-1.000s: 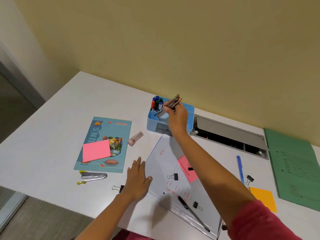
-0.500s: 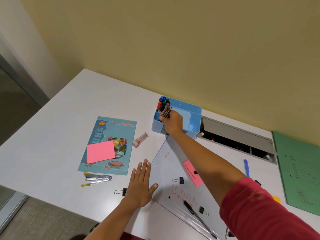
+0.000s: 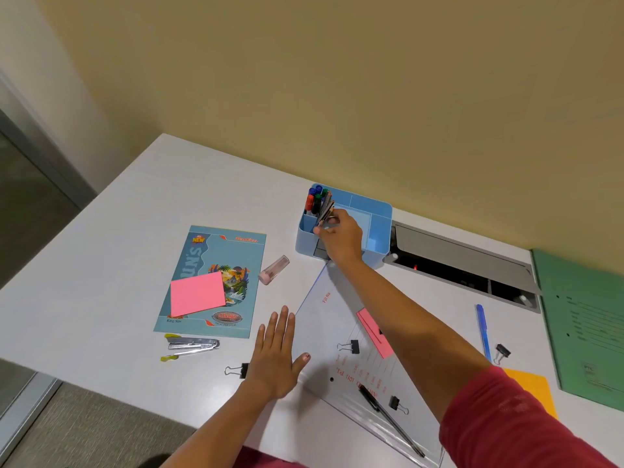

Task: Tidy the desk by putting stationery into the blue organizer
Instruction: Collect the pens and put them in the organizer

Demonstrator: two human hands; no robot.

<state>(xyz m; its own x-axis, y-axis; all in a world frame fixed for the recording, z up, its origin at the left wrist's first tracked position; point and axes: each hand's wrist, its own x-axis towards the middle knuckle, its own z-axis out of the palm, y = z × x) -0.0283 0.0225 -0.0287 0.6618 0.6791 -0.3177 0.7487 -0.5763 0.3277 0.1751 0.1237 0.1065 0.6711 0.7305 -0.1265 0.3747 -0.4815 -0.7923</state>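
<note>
The blue organizer point(image 3: 378, 228) stands at the back of the white desk point(image 3: 101, 265), with several coloured markers point(image 3: 314, 197) upright in its left compartment. My right hand point(image 3: 341, 234) reaches over its front and pinches a bundle of dark pencils point(image 3: 326, 209) that stands tilted inside the organizer next to the markers. Flat on the desk near the front edge lies my left hand point(image 3: 275, 356), fingers straight, its thumb on the corner of a clear file sheet point(image 3: 334, 332).
Around the hands lie a teal notebook point(image 3: 216, 261) with a pink sticky pad point(image 3: 196, 293), a pink eraser point(image 3: 274, 265), a stapler point(image 3: 192, 344), several binder clips point(image 3: 238, 370), a black pen point(image 3: 388, 418), a blue pen point(image 3: 483, 329), an orange pad point(image 3: 530, 386) and a green folder point(image 3: 587, 319). A cable tray point(image 3: 462, 261) sits right of the organizer.
My right hand has lowered the pencil bundle from above the organizer down into it beside the markers. My left hand has stayed flat on the desk.
</note>
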